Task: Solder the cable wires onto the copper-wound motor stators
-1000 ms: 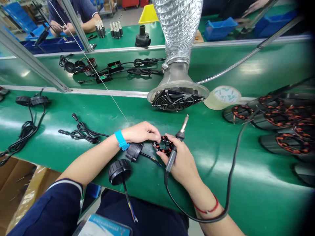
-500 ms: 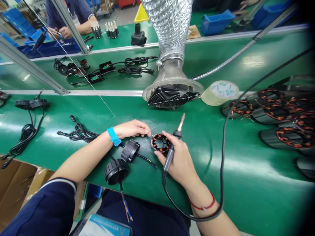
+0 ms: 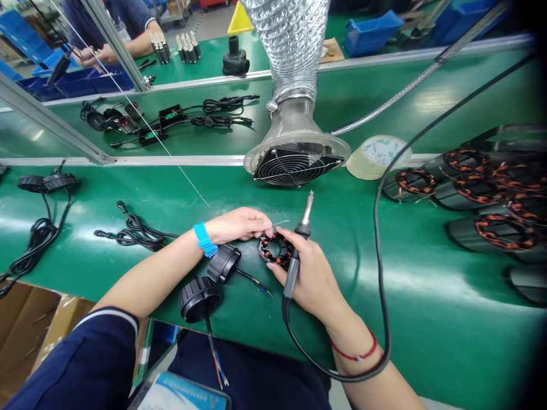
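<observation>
My right hand [image 3: 314, 273] is closed round a soldering iron [image 3: 293, 270], its metal tip pointing up and away. The thumb and forefinger of that hand also grip the rim of a small motor stator [image 3: 273, 259] with copper windings. At the stator's upper left edge, my left hand [image 3: 250, 223] pinches a thin wire [image 3: 282, 221]; its far end sticks out past the fingertips. Two black round caps [image 3: 224, 263] lie by my left forearm, with cables whose coloured leads are bared.
A fume extractor hood [image 3: 294, 162] hangs beyond my hands. Right of it stands a tape roll [image 3: 376, 158], then several larger stators [image 3: 504, 232]. Coiled black cables [image 3: 143, 233] lie to the left. Across the bench sits a co-worker [image 3: 123, 34].
My left hand has shifted right, closer over the stator's top edge, with the wire in its fingers. The right hand keeps its hold on the iron and stator; the whole view has shifted slightly.
</observation>
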`<action>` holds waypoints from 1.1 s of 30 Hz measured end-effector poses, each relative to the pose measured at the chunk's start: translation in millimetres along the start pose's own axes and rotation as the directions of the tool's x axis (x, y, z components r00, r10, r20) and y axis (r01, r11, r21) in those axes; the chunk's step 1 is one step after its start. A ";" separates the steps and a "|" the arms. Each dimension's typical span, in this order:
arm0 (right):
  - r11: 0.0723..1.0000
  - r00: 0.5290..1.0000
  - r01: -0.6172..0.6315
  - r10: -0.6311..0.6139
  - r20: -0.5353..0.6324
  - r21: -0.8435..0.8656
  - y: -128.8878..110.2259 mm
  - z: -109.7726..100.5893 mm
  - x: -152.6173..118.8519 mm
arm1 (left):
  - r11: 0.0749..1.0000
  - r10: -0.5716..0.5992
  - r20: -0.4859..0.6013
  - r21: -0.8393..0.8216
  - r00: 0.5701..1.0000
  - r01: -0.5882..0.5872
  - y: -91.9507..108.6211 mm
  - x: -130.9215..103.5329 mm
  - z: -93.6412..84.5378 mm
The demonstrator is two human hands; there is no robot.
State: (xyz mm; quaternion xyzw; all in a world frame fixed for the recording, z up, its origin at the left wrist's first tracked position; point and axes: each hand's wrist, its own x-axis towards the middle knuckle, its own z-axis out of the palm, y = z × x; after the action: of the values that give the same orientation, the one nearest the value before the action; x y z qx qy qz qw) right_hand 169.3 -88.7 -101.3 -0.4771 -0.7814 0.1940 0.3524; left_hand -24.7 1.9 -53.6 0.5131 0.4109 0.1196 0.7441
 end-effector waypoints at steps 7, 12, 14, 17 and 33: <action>0.997 0.997 -0.071 0.072 -0.024 0.036 7.0 -1.8 -3.5 | 0.933 -0.017 0.079 0.359 0.997 -0.013 -2.8 -17.0 -9.9; 0.998 0.997 -0.067 0.067 -0.035 0.003 2.7 -0.3 -2.6 | 0.931 -0.087 0.214 0.365 0.973 0.003 -3.6 -13.4 -11.8; 0.999 0.998 -0.047 0.046 -0.039 -0.018 -0.6 1.2 -1.3 | 0.964 -0.041 0.250 0.264 0.967 -0.028 -4.7 -10.8 -8.2; 0.999 0.999 0.015 -0.016 -0.031 -0.038 -3.4 2.4 1.1 | 0.973 0.020 0.271 0.217 0.962 -0.081 -5.0 -9.7 -3.2; 0.982 0.990 0.029 -0.002 -0.144 0.187 14.5 -26.1 -3.8 | -0.241 0.205 0.289 0.941 0.935 -0.238 11.6 -74.9 75.2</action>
State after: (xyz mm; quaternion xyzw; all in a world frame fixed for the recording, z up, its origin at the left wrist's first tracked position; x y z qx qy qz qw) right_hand 198.4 -86.1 -94.3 -0.4481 -0.7360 0.2296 0.4526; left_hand -14.1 -87.9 3.3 0.9618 0.2446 -0.1131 0.0476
